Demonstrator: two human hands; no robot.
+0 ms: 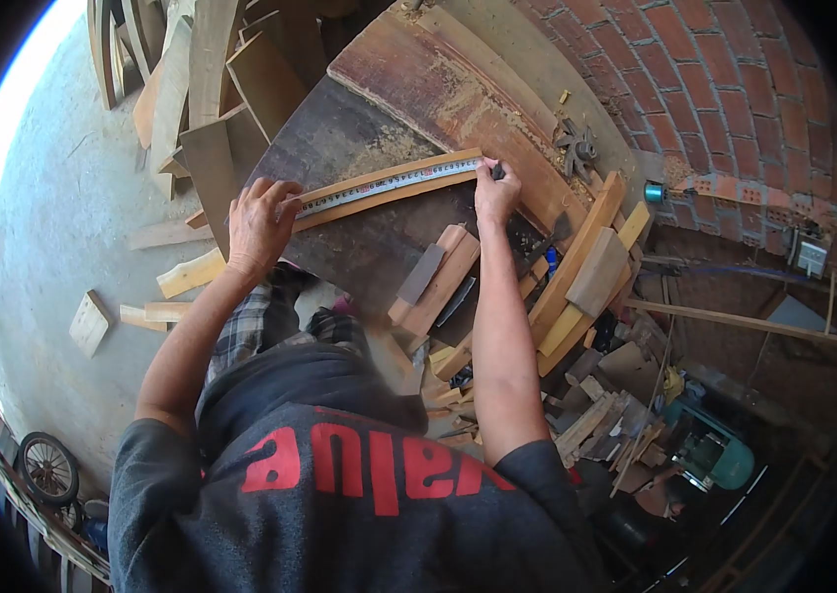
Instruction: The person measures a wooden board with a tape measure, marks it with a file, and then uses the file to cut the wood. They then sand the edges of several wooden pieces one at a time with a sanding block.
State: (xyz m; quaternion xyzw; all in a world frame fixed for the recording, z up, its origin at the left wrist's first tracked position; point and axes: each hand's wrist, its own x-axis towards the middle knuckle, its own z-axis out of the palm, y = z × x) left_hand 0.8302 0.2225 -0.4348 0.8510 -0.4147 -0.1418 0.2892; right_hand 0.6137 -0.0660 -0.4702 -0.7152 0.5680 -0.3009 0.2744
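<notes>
Dark shirt (339, 504) fills the bottom of the head view. Beyond it, the measuring tape (394, 183) lies along a wooden strip (369, 205) over the bench (339, 128). The left hand (262, 225) curls its fingers on the near end; the right hand (495, 193) pinches the far end, a small dark piece beside it. Uneven tension or a loosened pinch could skew the tape, spoiling the reading.

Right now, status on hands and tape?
Left hand, right hand at opposite ends of tape. Tape lies along strip. Nothing visible across the tape between hands; block beside right forearm.
</notes>
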